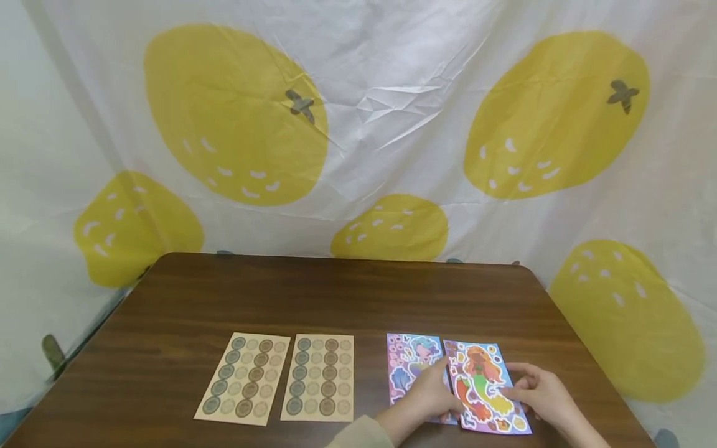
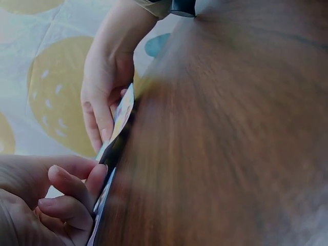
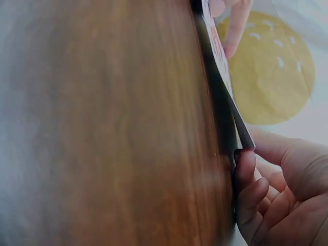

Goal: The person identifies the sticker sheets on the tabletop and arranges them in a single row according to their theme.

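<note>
A sticker sheet with an orange-haired mermaid lies between my two hands at the right front of the table. With thumb and fingers, my left hand pinches its left edge and partly covers a second mermaid sticker sheet, which has blue hair on its figure. My right hand grips the right edge of the orange-haired sheet. That edge is raised off the tabletop between the thumb and curled fingers in the right wrist view. In the left wrist view the sheet shows nearly edge-on, bending slightly upward.
Two beige sheets of round stickers, a left one and a right one, lie side by side left of the mermaid sheets. The brown wooden table reaches back to a white curtain printed with yellow fruit.
</note>
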A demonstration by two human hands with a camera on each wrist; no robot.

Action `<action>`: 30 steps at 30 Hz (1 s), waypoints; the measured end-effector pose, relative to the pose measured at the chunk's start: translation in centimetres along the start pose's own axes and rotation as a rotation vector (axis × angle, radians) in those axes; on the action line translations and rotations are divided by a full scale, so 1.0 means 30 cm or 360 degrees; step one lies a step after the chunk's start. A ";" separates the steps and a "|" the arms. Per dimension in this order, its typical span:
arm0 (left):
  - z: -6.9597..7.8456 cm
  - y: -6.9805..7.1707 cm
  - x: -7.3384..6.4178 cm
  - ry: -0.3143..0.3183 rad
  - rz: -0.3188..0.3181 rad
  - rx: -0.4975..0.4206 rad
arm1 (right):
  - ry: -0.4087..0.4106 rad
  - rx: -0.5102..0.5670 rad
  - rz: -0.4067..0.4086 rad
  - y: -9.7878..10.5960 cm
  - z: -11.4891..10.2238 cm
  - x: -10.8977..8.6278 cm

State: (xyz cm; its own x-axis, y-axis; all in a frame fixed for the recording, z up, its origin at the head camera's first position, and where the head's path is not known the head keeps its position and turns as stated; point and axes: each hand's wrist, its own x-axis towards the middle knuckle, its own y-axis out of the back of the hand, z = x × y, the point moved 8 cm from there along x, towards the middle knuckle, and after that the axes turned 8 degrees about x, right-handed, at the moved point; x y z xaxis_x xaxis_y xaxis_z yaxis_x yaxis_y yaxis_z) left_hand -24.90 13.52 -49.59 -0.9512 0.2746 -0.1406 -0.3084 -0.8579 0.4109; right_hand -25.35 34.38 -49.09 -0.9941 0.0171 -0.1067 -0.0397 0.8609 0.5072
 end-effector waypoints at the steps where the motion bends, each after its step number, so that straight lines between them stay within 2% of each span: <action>1: -0.004 -0.001 -0.001 0.0011 0.0001 -0.0009 | -0.0010 -0.0009 -0.0002 -0.003 0.003 0.000; 5: -0.008 0.002 0.002 0.0040 0.0046 0.0034 | -0.0003 -0.0036 0.0007 -0.010 0.001 0.004; 12: 0.008 0.008 0.012 0.0013 0.0140 0.0201 | 0.0037 -0.0065 0.0033 -0.001 -0.016 0.005; 19: 0.008 0.002 0.007 -0.0011 0.0119 0.0111 | 0.0093 -0.0113 -0.0039 -0.007 -0.030 -0.001; 26: 0.010 0.008 0.002 -0.0032 0.0123 0.0124 | 0.0061 -0.0255 -0.0030 -0.002 -0.032 -0.002; 30: 0.017 0.011 0.001 -0.0048 0.0130 0.0135 | 0.0066 -0.0268 -0.0045 -0.002 -0.033 0.002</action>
State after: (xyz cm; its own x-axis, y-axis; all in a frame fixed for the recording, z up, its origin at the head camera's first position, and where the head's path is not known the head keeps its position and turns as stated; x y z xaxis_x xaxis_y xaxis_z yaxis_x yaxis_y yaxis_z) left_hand -25.04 13.47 -49.00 -0.9725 0.2197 -0.0768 -0.2284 -0.8384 0.4949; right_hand -25.52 33.83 -48.28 -0.9956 -0.0300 -0.0891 -0.0804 0.7635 0.6408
